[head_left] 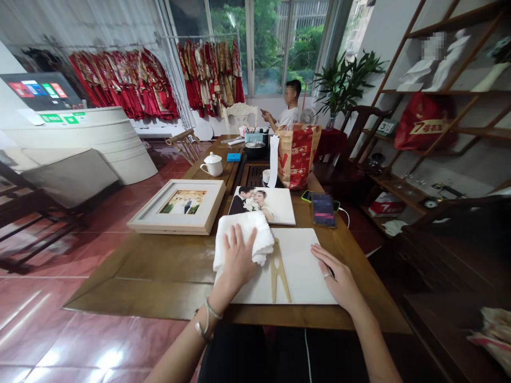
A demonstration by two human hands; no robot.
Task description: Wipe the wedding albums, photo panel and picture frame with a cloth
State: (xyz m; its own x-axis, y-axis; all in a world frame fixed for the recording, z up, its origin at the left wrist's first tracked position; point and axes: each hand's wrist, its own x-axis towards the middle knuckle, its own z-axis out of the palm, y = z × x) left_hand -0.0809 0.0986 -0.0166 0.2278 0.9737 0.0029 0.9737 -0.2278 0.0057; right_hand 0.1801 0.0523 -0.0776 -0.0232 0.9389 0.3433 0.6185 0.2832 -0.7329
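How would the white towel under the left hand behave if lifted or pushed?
The white towel would probably sag, given its soft, rumpled folds. It seems unlikely to roll, lying as a flattish wad beneath the left hand.

Garments (123, 88) hang at upper left; a window (269, 64) and a seated person (289, 115) occupy the upper centre. At upper right, a plant (344, 82) stands left of figurines (447, 64). Mid-frame: lidded mug (214, 165), left; paper bag (297, 159), right.
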